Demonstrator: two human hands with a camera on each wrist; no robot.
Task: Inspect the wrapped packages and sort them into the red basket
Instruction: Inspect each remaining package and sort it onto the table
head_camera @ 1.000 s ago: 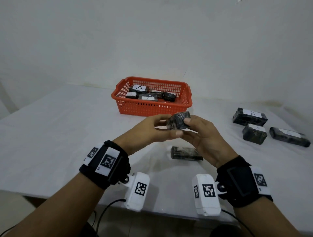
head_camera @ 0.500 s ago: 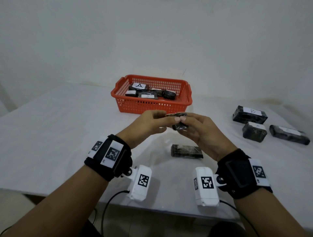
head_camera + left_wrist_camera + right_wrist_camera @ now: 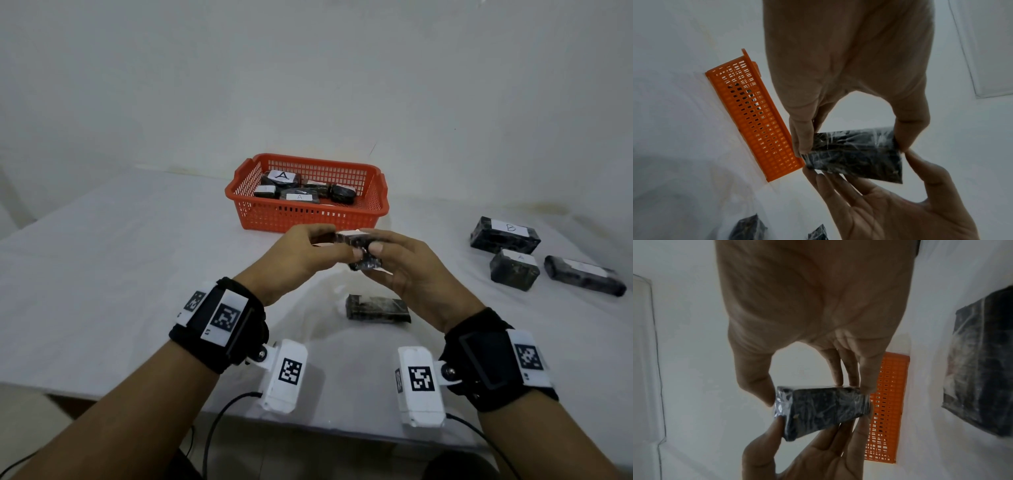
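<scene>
A small dark package wrapped in clear film (image 3: 365,255) (image 3: 855,155) (image 3: 822,407) is held in the air between both hands, just in front of the red basket (image 3: 308,219). My left hand (image 3: 308,250) pinches its left end with thumb and fingers. My right hand (image 3: 394,260) pinches the right end the same way. The basket (image 3: 756,120) (image 3: 885,402) holds several dark packages, some with white labels marked A. Another dark package (image 3: 376,308) lies flat on the table below my hands.
Three more wrapped packages lie at the right of the white table: one labelled B (image 3: 505,234), a smaller one (image 3: 513,274) in front of it, and a long one (image 3: 582,275) farthest right. The table's near edge (image 3: 308,425) runs under my wrists.
Both hands have turned the package over between the fingertips; its broad dark face no longer faces the head camera. The hands stayed in front of the basket.
</scene>
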